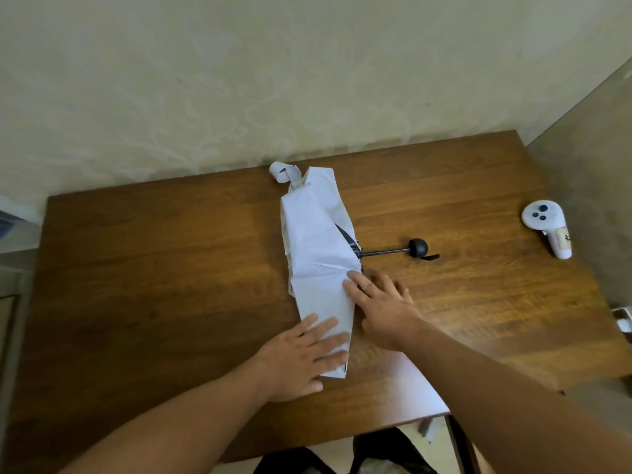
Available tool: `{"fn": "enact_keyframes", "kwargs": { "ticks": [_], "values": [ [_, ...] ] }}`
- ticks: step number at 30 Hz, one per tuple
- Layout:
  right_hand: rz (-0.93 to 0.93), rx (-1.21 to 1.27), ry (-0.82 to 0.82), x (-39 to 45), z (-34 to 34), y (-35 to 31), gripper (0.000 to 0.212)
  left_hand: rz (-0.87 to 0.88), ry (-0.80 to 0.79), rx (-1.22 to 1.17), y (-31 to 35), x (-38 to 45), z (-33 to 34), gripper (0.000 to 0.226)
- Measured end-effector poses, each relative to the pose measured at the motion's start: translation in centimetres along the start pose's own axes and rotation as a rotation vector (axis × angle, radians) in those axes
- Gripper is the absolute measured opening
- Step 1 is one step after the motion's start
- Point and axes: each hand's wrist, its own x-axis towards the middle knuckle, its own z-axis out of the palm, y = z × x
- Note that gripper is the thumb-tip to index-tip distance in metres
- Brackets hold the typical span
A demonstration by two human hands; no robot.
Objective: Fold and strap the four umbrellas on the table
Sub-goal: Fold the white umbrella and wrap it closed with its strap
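Note:
One pale grey-white umbrella lies flattened on the brown wooden table, its canopy folded into a long strip running away from me. Its strap curls loose at the far end. A thin black shaft with a round black handle sticks out to the right of the canopy. My left hand lies flat on the near end of the fabric, fingers spread. My right hand rests flat at the canopy's right edge, fingertips on the fabric. No other umbrella is in view.
A white handheld controller lies near the table's right side. The table stands against a pale patterned wall. A small white object sits at the right edge. Dark shoes show below the table's near edge.

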Motion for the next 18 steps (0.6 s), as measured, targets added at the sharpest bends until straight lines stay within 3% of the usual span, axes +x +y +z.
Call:
{"fn": "enact_keyframes", "kwargs": {
  "ticks": [5,9,13,15,18],
  "values": [
    [0.014,0.019,0.031,-0.2,-0.6,-1.2,0.071,0.061,-0.036,-0.156,1.9,-1.7,0.1,0.074],
    [0.03,-0.132,-0.019,-0.7,0.5,-2.6,0.074,0.09,-0.062,-0.189,2.8,-2.6,-0.1,0.078],
    [0.061,-0.149,-0.035,-0.7,2.3,-3.1,0.092,0.091,-0.114,-0.308,3.1,-3.3,-1.2,0.067],
    [0.065,-0.142,-0.035,-0.6,2.7,-3.0,0.095,-0.039,-0.015,-0.435,3.4,-3.0,-2.8,0.052],
    [0.058,-0.13,-0.046,-0.4,2.8,-2.9,0.096,-0.395,0.214,-0.492,2.7,-1.5,-5.3,0.039]
  ]
}}
